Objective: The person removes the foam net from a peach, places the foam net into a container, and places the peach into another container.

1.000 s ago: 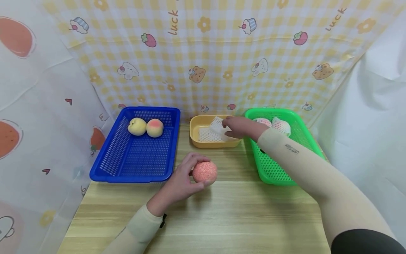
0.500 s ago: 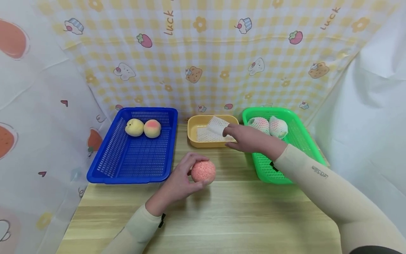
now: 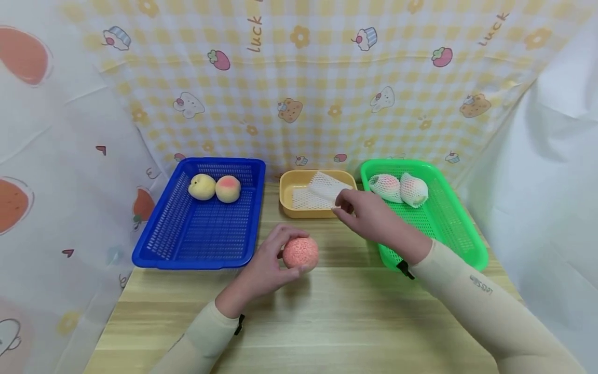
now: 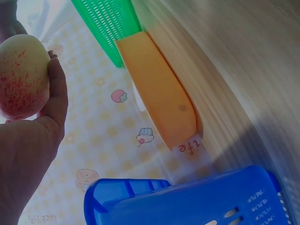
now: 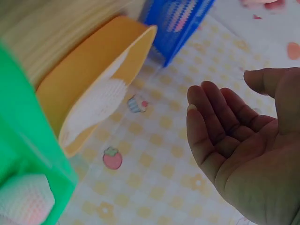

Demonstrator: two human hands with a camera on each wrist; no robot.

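Observation:
My left hand grips a round peach over the middle of the table, thumb on the near side and fingers on the far side. In the head view its surface is speckled pink; the left wrist view shows the peach pale yellow with red flecks. My right hand hovers at the near right corner of a small yellow tray. In the right wrist view that hand has loosely bent fingers, thumb apart, and an unoccupied palm. White foam net sleeves lie in the tray.
At left stands a blue basket with two yellow peaches, one blushed pink. A green basket at right bears two fruits in white foam nets. Behind them hangs a checked cloth.
My right hand has drawn back from over the tray, moving right and nearer to me, with nothing in it. My left hand keeps the peach in about the same place.

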